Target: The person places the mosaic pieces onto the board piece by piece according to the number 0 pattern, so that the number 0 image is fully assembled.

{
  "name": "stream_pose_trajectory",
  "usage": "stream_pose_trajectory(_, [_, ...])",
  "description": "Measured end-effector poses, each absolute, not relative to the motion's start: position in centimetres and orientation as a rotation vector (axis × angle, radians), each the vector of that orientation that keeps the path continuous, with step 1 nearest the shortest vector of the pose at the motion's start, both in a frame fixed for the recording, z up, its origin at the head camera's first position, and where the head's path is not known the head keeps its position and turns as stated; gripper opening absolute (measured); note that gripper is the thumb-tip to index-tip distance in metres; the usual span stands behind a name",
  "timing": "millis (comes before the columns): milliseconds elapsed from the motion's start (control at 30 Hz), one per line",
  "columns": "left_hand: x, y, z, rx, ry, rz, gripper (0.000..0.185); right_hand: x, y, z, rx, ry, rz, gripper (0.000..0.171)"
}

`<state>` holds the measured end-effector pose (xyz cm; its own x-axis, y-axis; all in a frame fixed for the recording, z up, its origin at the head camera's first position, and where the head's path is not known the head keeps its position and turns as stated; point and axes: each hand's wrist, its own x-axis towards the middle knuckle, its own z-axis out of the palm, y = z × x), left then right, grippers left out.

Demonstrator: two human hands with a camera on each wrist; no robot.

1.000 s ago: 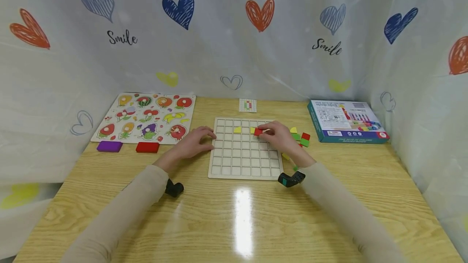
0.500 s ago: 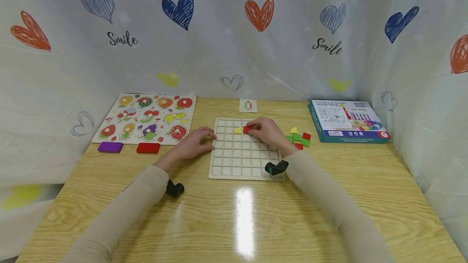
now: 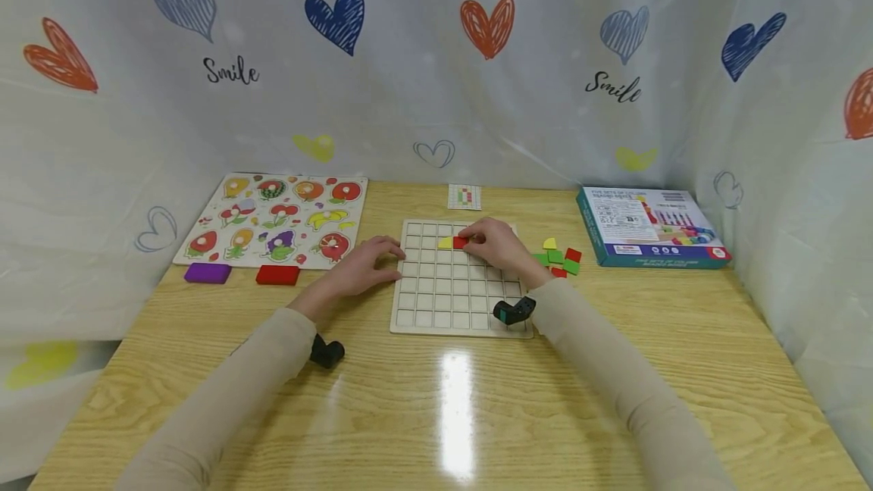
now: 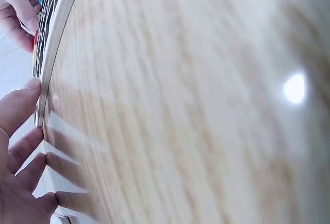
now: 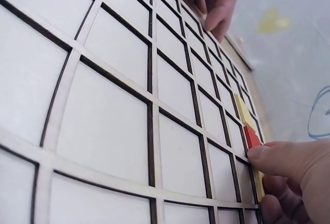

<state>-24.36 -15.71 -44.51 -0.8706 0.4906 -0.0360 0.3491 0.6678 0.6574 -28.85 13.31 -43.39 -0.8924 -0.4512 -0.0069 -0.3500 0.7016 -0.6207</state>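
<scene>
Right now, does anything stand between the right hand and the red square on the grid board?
Nothing visible: the right hand pinches the red square. A yellow piece lies beside it on the board, not between them.

Grid board (image 3: 442,301): one. On it, red tile (image 3: 460,243): one; yellow tiles (image 3: 445,243): two. Loose in view, right: green tiles (image 3: 555,256), three; red tiles (image 3: 573,255), two; yellow tile (image 3: 549,244), one. Card (image 3: 464,197), far: one. Fruit puzzle (image 3: 308,242), left: one. Purple block (image 3: 208,273): one. Red block (image 3: 277,275): one. Box (image 3: 655,226), right: one.
</scene>
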Motion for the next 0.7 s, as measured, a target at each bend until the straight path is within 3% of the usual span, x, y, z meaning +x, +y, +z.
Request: stream_pose_trajectory(700, [-24.31,-15.66,-44.61,0.676,2.680,0.977,0.033,-28.77,13.42,-43.60,-0.677,2.739,-0.982,0.029])
